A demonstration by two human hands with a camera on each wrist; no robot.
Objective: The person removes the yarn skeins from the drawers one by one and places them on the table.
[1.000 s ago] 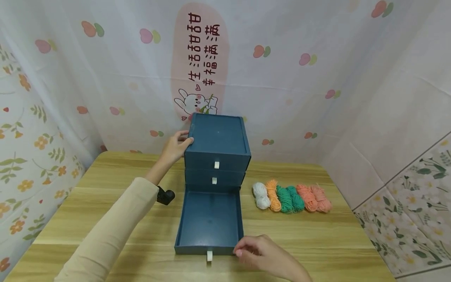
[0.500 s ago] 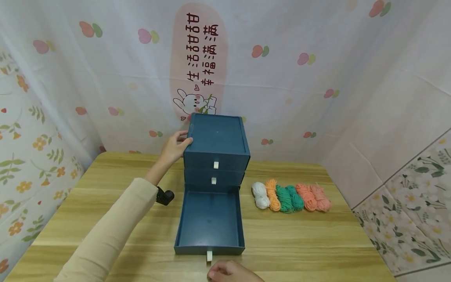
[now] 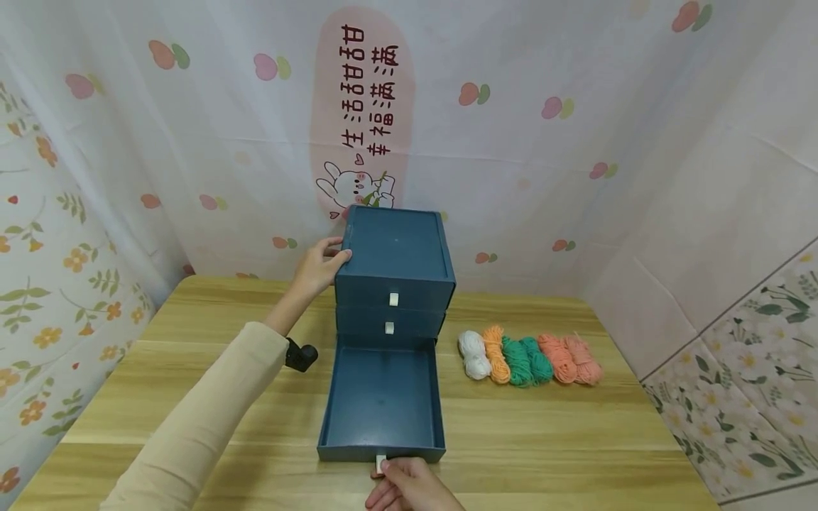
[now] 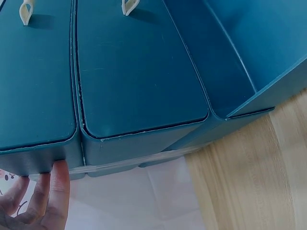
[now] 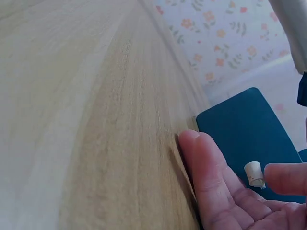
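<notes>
A person's left hand (image 3: 317,266) rests on the upper left edge of a dark blue three-drawer box (image 3: 395,257) standing toward the back of a wooden table (image 3: 575,440), its grip loose, straight fingers pressed flat against the box's side. The bottom drawer (image 3: 381,401) stands pulled far out toward the camera, its inside bare; the two drawers above sit closed, each with a small white loop. At the near edge, the right hand (image 3: 409,488) reaches the white pull tab (image 3: 380,464) on the open drawer's front, thumb and forefinger set close on either side of it; whether the grip has closed on the tab cannot be told. Just right of the box lies a row of yarn skeins (image 3: 529,358), white, orange, green and salmon, touching one another.
</notes>
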